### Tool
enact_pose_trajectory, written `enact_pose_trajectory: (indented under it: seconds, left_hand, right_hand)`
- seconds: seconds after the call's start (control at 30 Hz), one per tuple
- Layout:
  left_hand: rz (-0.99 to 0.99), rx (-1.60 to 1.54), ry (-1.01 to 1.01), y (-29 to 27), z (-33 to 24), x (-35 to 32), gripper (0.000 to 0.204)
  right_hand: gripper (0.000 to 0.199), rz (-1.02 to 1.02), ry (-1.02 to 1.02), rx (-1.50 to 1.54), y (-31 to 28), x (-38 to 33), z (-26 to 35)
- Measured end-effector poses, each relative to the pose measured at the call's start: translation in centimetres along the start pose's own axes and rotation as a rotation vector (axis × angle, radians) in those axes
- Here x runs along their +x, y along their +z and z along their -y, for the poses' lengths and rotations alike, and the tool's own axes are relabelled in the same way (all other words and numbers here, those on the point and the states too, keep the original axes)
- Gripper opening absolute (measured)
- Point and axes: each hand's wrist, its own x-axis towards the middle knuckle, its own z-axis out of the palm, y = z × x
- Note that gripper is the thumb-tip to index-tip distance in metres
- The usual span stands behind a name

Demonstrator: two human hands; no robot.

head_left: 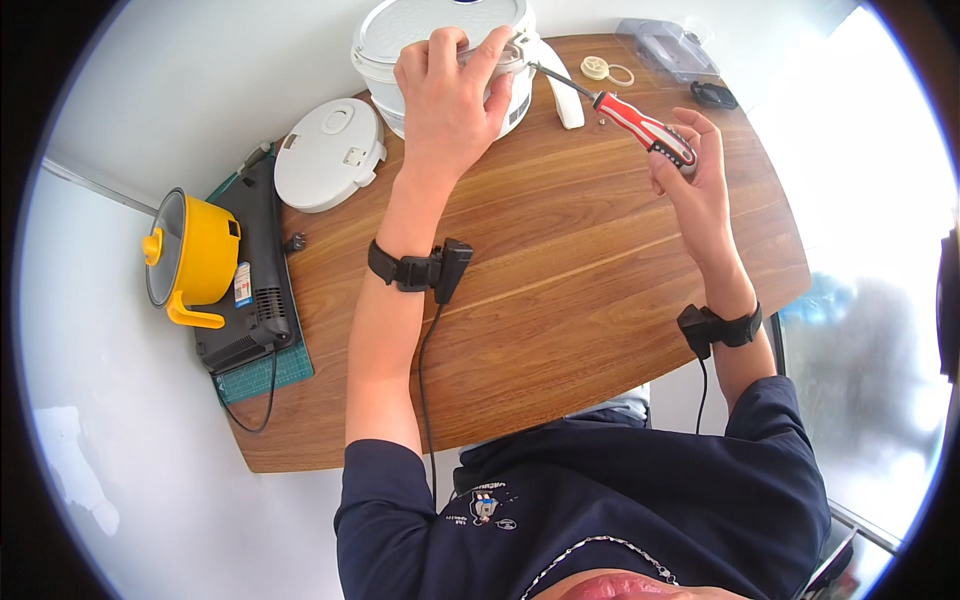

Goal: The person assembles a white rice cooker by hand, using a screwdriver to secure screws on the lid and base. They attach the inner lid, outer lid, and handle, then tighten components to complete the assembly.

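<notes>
At the far edge of the table stands a white round pot-like appliance (384,88). My left hand (445,112) reaches over its near side, fingers bent and gripping the rim beside a small white bracket (524,46). A red and white screwdriver (636,122) is held by its handle end in my right hand (697,168). Its shaft slants up and left, and the tip meets the bracket or lies very close to it. Just right of the appliance, a white curved handle (566,98) points toward me; whether it is attached cannot be seen.
A white round lid (322,168) lies left of the appliance. Farther left, a yellow pot (208,250) rests on a black device (262,225) over a green cutting mat (268,376). At the back right are a cream cap with a ring (594,68), clear plastic packaging (672,48) and a black piece (713,95).
</notes>
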Motion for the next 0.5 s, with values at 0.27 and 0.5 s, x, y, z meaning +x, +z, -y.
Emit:
enact_pose_trajectory:
  seconds: [0.27, 0.5]
  left_hand:
    - [-0.014, -0.014, 0.01, 0.1, 0.2, -0.1, 0.051]
    - [-0.024, -0.004, 0.006, 0.1, 0.5, -0.1, 0.051]
  right_hand:
    - [0.033, 0.071, 0.047, -0.054, -0.9, 0.3, 0.1]
    - [0.033, 0.33, 0.495, 0.161, -3.1, 1.9, 0.5]
